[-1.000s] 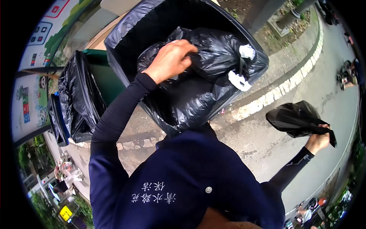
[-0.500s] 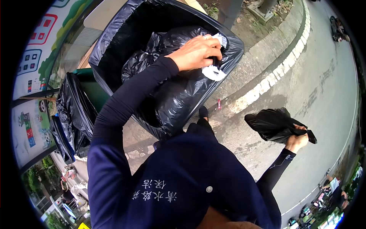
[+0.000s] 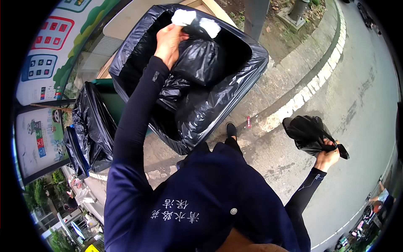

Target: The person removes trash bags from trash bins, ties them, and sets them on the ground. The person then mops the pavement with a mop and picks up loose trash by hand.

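A large bin [image 3: 245, 69] is being viewed from above, its mouth being turned toward the camera and its rim being covered by a black liner [image 3: 138, 35]. Inside it, toward the far side, a full black bag [image 3: 200, 63] is being grasped at its gathered top by the left hand [image 3: 168, 44], the fingers being bent around the plastic; the exact hold is being partly hidden. Two crumpled white pieces [image 3: 183, 17] are being shown at that top, just beside the fingertips and over the far rim. Below the bag, more black plastic [image 3: 174, 90] is being seen in the bin, bunched and shiny; whether it is being formed by one bag or several cannot be told.

Well apart, to the right of the bin, a smaller black bag [image 3: 304, 132] is being held above the pavement by the right hand [image 3: 327, 158], its gathered end being clenched in the fingers and its body being hung out toward the left.

To the left of the large bin, a green bin [image 3: 110, 98] is being lined with black plastic [image 3: 94, 126], and a blue-edged bin [image 3: 79, 149] is being seen farther left, also with black plastic over it. What is being held inside these two cannot be told.
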Demonstrator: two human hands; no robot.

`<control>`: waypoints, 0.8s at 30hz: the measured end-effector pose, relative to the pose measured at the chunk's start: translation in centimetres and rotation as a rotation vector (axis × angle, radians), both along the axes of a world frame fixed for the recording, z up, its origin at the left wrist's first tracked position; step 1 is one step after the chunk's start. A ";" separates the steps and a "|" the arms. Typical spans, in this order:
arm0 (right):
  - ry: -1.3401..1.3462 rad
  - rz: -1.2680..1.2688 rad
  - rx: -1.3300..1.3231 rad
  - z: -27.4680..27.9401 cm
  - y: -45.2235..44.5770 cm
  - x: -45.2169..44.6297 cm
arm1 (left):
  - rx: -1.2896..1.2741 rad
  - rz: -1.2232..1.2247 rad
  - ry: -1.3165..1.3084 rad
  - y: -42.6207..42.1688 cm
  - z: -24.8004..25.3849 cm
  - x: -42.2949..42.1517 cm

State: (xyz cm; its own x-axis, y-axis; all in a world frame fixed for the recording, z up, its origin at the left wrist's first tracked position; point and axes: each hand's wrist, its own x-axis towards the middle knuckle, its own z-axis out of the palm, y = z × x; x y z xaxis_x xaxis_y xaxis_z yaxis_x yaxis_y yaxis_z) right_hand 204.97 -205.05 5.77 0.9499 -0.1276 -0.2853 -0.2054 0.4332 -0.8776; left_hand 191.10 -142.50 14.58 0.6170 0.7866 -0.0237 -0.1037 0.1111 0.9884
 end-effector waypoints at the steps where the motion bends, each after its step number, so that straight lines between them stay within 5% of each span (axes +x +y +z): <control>1: 0.065 -0.075 -0.019 0.6 0.9 -0.1 | -0.124 0.085 -0.031 0.7 0.5 -1.1; 5: -0.025 0.026 -0.004 -1.0 2.3 0.6 | -0.540 -0.016 0.250 0.1 -2.3 -3.3; 11: -0.078 0.115 0.020 -0.6 3.6 0.8 | -0.383 -0.237 0.124 -2.2 -1.4 -2.7; 17: 0.137 0.144 -0.134 2.7 10.4 -1.5 | 0.213 -0.433 0.512 -5.6 1.5 -1.9; 20: 0.090 0.454 0.006 2.2 12.6 -2.4 | 0.231 -0.582 0.367 -6.8 1.9 -1.7; 24: 0.084 0.711 -0.017 0.9 14.7 -1.8 | 0.258 -0.456 0.322 -7.6 1.8 -2.7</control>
